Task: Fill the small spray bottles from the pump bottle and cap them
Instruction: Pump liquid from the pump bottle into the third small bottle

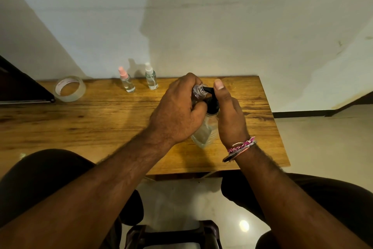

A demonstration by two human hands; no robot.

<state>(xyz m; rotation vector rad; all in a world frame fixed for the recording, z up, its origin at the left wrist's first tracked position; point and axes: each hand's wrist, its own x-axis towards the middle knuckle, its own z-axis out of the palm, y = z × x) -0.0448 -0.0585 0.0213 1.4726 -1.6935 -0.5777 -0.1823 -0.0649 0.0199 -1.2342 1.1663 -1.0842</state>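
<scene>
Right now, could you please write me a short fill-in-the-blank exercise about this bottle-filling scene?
1. The left hand holds an uncapped small bottle at the black ____ of the pump bottle.
2. The right hand has its ____ on top of the pump head.
3. ____ capped spray bottles stand at the table's far edge.
4. The tape roll lies to the ____ of the pink-capped bottle.

Missing words: spout; thumb; two; left

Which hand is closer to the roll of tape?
Left. The left hand holds the uncapped small bottle, nearer the tape roll; the right hand is beyond, on the pump bottle.
</scene>
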